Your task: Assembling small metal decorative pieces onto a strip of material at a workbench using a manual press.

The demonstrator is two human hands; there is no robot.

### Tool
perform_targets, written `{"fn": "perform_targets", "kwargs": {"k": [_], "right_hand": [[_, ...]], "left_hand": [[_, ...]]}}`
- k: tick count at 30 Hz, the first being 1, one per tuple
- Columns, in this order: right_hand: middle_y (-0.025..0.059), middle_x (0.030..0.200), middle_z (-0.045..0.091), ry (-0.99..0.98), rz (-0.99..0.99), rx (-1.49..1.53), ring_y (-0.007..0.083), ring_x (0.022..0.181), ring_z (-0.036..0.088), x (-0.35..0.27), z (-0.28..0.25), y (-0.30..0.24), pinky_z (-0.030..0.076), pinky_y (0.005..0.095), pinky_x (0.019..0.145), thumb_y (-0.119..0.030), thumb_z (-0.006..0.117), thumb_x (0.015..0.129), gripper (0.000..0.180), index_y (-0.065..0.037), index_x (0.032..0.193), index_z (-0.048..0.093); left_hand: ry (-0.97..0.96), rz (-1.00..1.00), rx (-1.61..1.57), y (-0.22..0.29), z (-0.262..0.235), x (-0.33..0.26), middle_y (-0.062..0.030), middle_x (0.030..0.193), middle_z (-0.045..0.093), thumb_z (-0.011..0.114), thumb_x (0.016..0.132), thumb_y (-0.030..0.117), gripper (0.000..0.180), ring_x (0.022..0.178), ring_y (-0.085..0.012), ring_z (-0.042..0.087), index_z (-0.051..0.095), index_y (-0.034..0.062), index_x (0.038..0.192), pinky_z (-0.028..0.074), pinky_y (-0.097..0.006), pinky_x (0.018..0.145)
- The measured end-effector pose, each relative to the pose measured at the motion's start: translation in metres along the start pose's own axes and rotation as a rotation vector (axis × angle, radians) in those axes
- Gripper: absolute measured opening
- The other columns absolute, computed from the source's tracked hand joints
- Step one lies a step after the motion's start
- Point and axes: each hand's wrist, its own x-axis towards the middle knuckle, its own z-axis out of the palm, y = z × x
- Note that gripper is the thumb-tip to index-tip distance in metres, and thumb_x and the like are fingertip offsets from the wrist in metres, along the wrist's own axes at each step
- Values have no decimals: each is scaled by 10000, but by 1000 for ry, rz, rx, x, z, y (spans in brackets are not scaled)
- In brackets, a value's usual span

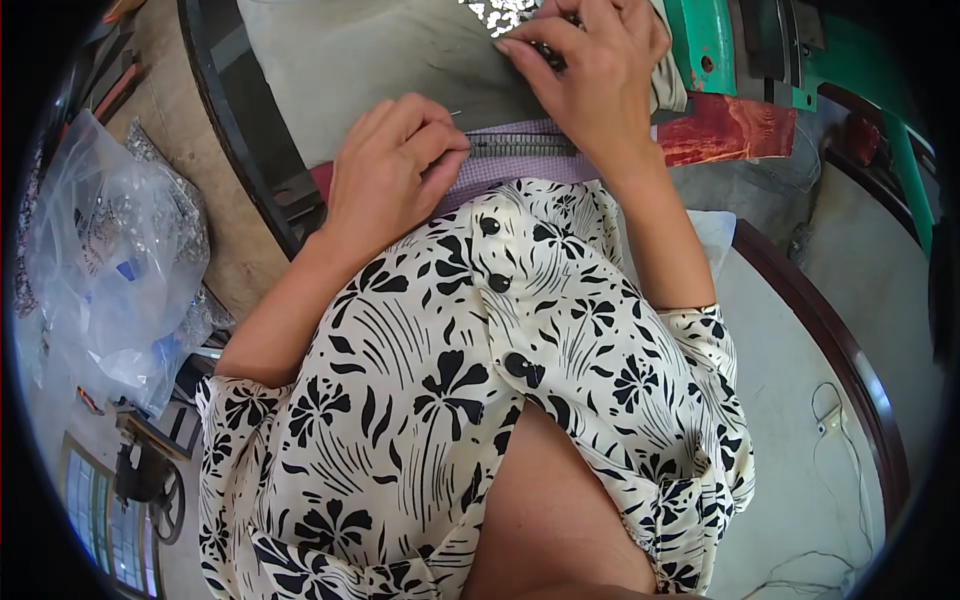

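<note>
Clear plastic bag (115,265) of small parts at far left, well apart from the work. Left hand (395,165) curled, fingertips pinching a needle and pressing on the lilac checked fabric strip (520,160). Grey cloth (400,60) spread above. Right hand (595,70) clenched on a small dark object beside a sequin patch (500,14); exact item cannot be told. Keep strip flat, taut between both hands; advance needle in short strokes.

Matt grey cloth (400,70), glossy clear plastic bag (110,270), perhaps painted red wood (725,125).
</note>
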Motion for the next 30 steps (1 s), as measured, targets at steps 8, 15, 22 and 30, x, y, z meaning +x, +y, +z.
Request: {"fn": "perform_targets", "kwargs": {"k": [8,15,22,30], "right_hand": [[63,944,606,-424,214,-474,306,1040,518,28,-20,-40,326,464,904,-134,778,703,127,-67,745,679],[-83,1025,647,-497,166,-318,246,1135,519,-14,-43,-57,287,389,976,-184,803,679,143,-199,804,733],[-111,1029,646,-510,75,-404,212,1144,512,-33,-41,-67,294,399,955,-180,823,625,203,-225,792,717],[-81,951,657,-381,131,-385,198,1048,539,-3,-34,-37,287,383,921,-200,816,727,135,-218,854,776]], "left_hand": [[-3,-94,-27,3,0,-2,-59,963,639,773,754,41,155,918,-247,620,697,58,889,498,-338,782],[-17,-129,-62,5,-3,-3,-61,979,637,784,748,55,199,935,-249,619,693,62,926,504,-338,779],[21,-31,-7,2,0,0,-37,945,612,761,755,69,152,850,-257,594,661,66,869,501,-372,738],[-1,-101,-77,5,-6,5,-82,962,633,757,776,28,179,906,-262,634,659,48,924,512,-337,763]]}}
